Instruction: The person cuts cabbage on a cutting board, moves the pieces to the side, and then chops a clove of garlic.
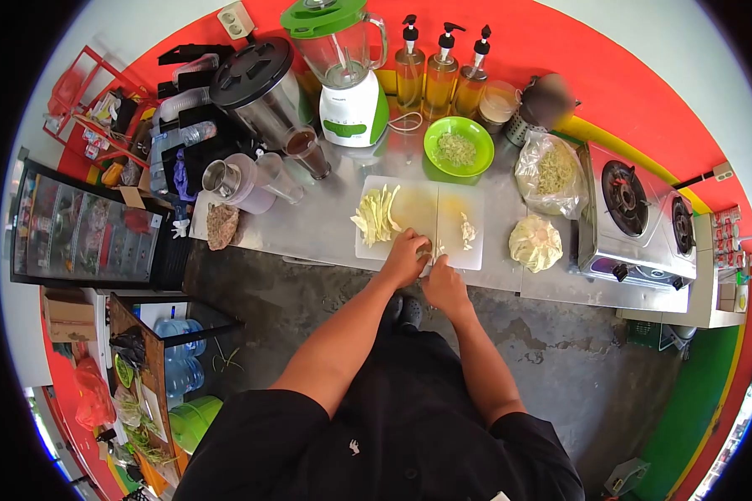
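Note:
My right hand (445, 288) is closed round the handle of a knife (438, 219), whose narrow blade points away from me over the white cutting board (379, 183). Close beside it on the left, the fingers of my left hand (407, 259) curl down onto cabbage at the board's near edge, mostly covering it. Pale cut bits show between the two hands. Cabbage strips (377, 214) lie in a pile on the board's left side. Small chopped cabbage pieces (467, 231) lie on its right side. Right of the board sits a cabbage head (536, 244).
Behind the board stands a green bowl (431, 157) with shredded pale food. A plastic bag (526, 173) of shreds and a gas stove (597, 238) are on the right. A blender (351, 113), pump bottles (440, 79), a steel container (267, 104) and cups line the back and left.

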`<action>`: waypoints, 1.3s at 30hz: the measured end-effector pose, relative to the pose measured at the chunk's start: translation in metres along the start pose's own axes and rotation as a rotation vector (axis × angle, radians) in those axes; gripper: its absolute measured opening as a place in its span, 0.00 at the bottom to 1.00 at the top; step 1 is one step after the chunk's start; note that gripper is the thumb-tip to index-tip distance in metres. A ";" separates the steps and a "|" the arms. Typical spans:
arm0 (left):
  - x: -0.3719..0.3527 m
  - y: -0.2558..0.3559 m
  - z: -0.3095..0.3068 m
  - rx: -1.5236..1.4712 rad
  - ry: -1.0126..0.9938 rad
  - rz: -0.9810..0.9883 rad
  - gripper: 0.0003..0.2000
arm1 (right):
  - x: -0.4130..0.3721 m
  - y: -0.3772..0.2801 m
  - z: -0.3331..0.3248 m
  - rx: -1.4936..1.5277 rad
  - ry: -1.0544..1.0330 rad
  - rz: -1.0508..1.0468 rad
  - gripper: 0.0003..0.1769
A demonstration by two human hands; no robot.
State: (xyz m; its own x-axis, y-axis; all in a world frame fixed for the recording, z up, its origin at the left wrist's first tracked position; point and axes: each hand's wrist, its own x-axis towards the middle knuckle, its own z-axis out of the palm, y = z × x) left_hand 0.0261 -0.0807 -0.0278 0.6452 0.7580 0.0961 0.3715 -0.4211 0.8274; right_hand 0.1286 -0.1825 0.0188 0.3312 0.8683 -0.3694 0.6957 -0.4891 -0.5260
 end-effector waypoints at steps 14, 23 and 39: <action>-0.004 0.013 -0.006 0.162 -0.074 0.002 0.11 | -0.004 0.003 0.004 -0.055 -0.017 -0.015 0.25; -0.005 0.010 -0.005 0.213 -0.113 0.036 0.11 | 0.005 0.008 0.000 -0.015 0.007 -0.029 0.23; -0.002 -0.005 0.012 0.204 -0.005 0.054 0.12 | -0.008 0.000 0.005 -0.092 -0.057 -0.019 0.25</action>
State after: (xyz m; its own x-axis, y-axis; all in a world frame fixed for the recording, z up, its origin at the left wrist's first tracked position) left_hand 0.0310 -0.0867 -0.0385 0.6709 0.7293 0.1346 0.4632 -0.5538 0.6919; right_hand 0.1231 -0.1899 0.0177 0.2825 0.8697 -0.4047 0.7581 -0.4609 -0.4614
